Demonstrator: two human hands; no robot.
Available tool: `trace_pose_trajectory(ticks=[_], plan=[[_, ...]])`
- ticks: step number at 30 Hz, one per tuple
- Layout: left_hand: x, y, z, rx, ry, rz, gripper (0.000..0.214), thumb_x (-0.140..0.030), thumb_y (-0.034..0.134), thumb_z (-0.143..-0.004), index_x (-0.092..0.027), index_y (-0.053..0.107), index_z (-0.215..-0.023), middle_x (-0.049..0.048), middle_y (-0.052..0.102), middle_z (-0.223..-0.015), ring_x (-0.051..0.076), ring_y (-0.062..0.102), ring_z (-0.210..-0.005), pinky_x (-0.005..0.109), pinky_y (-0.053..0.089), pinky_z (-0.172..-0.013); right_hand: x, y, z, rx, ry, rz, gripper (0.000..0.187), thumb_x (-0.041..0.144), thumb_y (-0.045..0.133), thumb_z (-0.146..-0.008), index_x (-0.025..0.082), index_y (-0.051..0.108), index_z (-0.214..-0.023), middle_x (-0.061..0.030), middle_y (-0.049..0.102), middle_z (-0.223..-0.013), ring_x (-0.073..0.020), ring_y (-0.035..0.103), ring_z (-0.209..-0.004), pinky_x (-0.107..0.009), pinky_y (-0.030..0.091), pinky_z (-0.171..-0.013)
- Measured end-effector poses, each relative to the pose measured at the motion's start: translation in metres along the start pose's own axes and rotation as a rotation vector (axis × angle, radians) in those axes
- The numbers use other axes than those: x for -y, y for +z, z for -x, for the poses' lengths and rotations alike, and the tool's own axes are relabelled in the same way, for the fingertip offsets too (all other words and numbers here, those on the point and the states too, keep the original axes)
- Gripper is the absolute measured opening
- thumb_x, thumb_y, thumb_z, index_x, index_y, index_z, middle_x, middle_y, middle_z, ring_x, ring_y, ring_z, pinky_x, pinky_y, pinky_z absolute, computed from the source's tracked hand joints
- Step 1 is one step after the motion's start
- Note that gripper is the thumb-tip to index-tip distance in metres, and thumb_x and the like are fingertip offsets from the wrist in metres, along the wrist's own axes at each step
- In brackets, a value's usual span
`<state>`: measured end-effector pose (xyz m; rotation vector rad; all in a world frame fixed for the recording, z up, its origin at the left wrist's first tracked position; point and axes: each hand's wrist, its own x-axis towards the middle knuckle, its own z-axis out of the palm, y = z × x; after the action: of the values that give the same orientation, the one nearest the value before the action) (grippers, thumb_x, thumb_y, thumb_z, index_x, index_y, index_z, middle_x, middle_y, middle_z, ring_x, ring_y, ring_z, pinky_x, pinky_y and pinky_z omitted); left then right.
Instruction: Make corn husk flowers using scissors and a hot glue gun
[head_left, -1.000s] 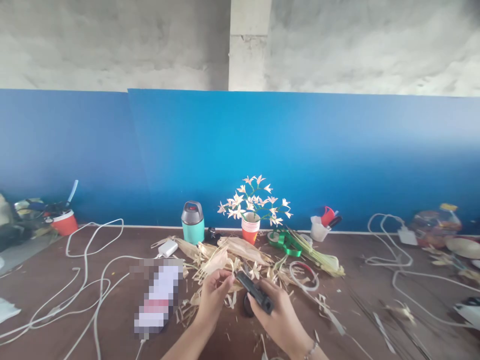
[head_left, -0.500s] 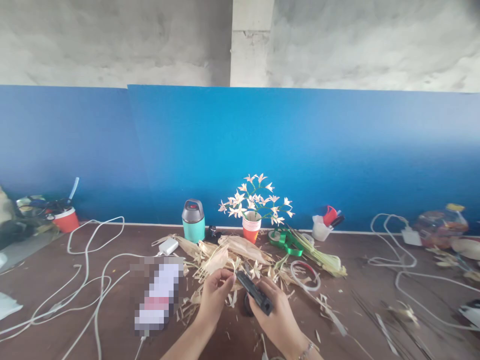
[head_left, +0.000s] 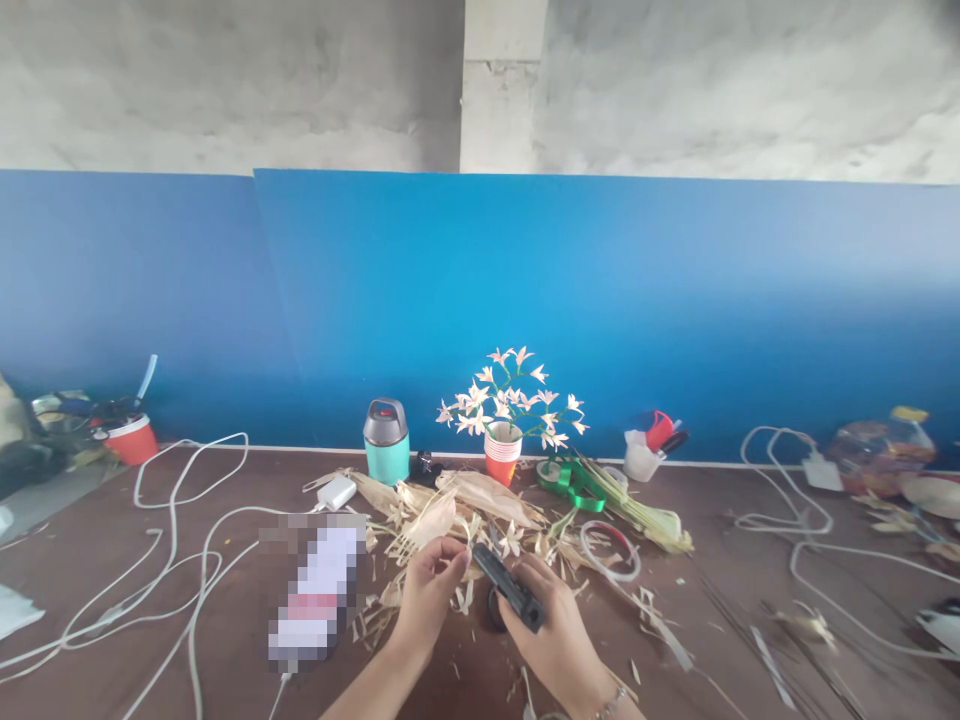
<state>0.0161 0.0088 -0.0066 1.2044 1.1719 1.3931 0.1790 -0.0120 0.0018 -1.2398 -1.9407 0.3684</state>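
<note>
My right hand (head_left: 553, 612) is wrapped round a black glue gun (head_left: 510, 588), its narrow end slanting up and left toward my other hand. My left hand (head_left: 433, 580) is closed in a pinch, thumb against fingers, on a small pale piece of husk (head_left: 469, 556) right beside the glue gun's tip. Whether the tip touches it I cannot tell. Just beyond the hands lie dried corn husks (head_left: 487, 495) and a loose husk flower (head_left: 511, 540). Farther back, a stack of red and white paper cups (head_left: 502, 458) holds green-stemmed husk flowers (head_left: 517, 400).
A teal flask (head_left: 388, 450) stands behind the husks. Green ribbon (head_left: 589, 495), a stalk bundle (head_left: 645, 518) and a tape ring (head_left: 615, 552) lie to the right. A blurred-out phone (head_left: 319, 590) and white cables (head_left: 187, 560) are on the left. Thin wires (head_left: 739, 620) lie at right.
</note>
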Motion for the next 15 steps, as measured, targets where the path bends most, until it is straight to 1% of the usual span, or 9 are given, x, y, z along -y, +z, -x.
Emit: trace_pose_trajectory(ticks=[8,15], plan=[[-0.0063,0.0009,0.0017,-0.023,-0.002,-0.046,0.03,-0.046,0.065,-0.066,-0.016,0.063,-0.062,0.0007,0.057,-0.059,0.015,0.052,-0.058,0.022,0.039,-0.051,0.001,-0.0012,-0.0004,-0.012,0.001,-0.015,0.015,0.009,0.051,-0.073,0.02,0.048,-0.064,-0.0006,0.056,-0.07,-0.0144,0.058,-0.062,-0.023,0.045,-0.059],[-0.0083,0.0011,0.0018,-0.024,-0.002,-0.039,0.028,-0.044,0.065,-0.066,-0.017,0.064,-0.062,0.0009,0.059,-0.06,0.015,0.052,-0.057,0.023,0.04,-0.052,0.0024,-0.0023,-0.0004,-0.008,-0.009,0.002,0.015,0.01,0.049,-0.075,0.021,0.047,-0.064,-0.0012,0.055,-0.069,-0.0148,0.057,-0.062,-0.024,0.045,-0.059]])
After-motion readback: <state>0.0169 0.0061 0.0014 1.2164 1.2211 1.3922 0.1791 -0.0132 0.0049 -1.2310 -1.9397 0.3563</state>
